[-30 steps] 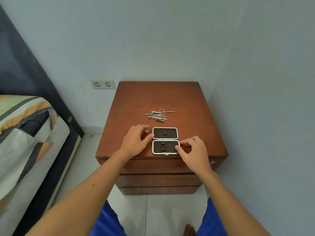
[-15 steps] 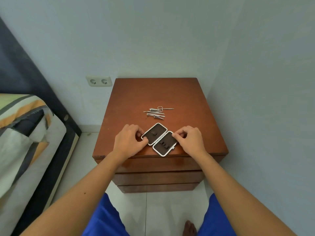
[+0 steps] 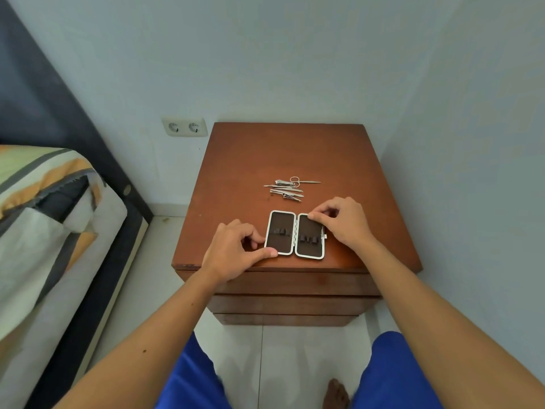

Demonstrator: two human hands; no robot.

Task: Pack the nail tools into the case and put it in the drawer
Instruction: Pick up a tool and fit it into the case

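A small case [image 3: 295, 235] with a silver rim and dark lining lies open and flat near the front edge of a brown wooden nightstand [image 3: 241, 160], its two halves side by side. Its elastic loops hold nothing. My left hand [image 3: 233, 250] pinches the left half's lower corner. My right hand [image 3: 343, 221] grips the right half along its outer edge. A loose heap of silver nail tools [image 3: 286, 188], with small scissors and a clipper among them, lies just behind the case.
The nightstand's drawers [image 3: 292, 286] below the top are closed. A bed with a striped cover [image 3: 44, 231] stands to the left. A double wall socket [image 3: 184, 127] sits behind the nightstand's left corner. Walls close in at the back and right.
Both hands have turned the open case about a quarter turn on the top, from halves stacked front to back to halves lying left and right.
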